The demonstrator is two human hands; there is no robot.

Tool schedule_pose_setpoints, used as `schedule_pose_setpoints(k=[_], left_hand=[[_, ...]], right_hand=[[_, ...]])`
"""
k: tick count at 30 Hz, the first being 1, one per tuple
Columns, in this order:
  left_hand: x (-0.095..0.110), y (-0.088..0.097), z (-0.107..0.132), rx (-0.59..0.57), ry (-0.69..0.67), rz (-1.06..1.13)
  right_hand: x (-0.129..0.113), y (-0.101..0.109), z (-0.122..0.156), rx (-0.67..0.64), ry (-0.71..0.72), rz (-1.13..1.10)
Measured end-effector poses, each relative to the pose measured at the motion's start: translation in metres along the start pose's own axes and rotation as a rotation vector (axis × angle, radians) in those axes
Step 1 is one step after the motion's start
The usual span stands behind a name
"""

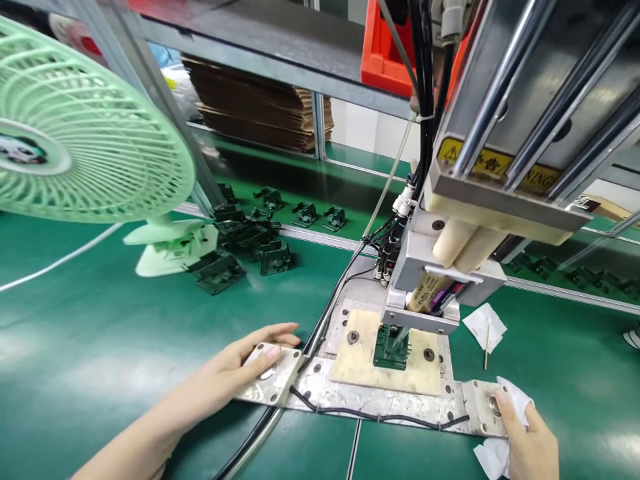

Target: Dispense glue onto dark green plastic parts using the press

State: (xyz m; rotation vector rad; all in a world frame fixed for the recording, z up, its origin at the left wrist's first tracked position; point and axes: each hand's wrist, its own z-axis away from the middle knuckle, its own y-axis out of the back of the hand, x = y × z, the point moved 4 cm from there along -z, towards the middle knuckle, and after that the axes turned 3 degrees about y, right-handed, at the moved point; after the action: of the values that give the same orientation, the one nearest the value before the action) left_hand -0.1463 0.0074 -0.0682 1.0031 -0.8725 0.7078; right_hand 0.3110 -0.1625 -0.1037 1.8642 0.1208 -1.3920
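My left hand (250,360) lies over the metal button block (273,383) at the left end of the press base. Its thumb is on top of the block and its fingers stretch past the far edge. My right hand (533,433) is closed around a crumpled white tissue (517,400), its thumb on the round button (495,405) of the right block. Between them, a dark green plastic part (391,348) sits in the cream fixture plate (357,367). The press head (423,320), with a glue-type tube (435,290) strapped on, is directly above and partly hides the part.
A light green clip fan (100,153) stands at the left. Several dark green parts (250,243) are heaped behind it. A white paper piece (485,327) and a thin wooden stick (486,347) lie right of the fixture. Black cables (325,313) cross the base; an orange bin (387,60) sits above.
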Motion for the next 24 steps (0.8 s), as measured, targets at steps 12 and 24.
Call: schedule_pose_setpoints(k=[12,24], left_hand=[[0.006,-0.005,0.000,0.038,0.019,0.001],[0.012,-0.004,0.001,0.049,0.025,-0.003]], right_hand=[[0.007,0.001,-0.003,-0.003,0.031,0.044],[0.012,0.010,-0.017,-0.044,0.077,0.136]])
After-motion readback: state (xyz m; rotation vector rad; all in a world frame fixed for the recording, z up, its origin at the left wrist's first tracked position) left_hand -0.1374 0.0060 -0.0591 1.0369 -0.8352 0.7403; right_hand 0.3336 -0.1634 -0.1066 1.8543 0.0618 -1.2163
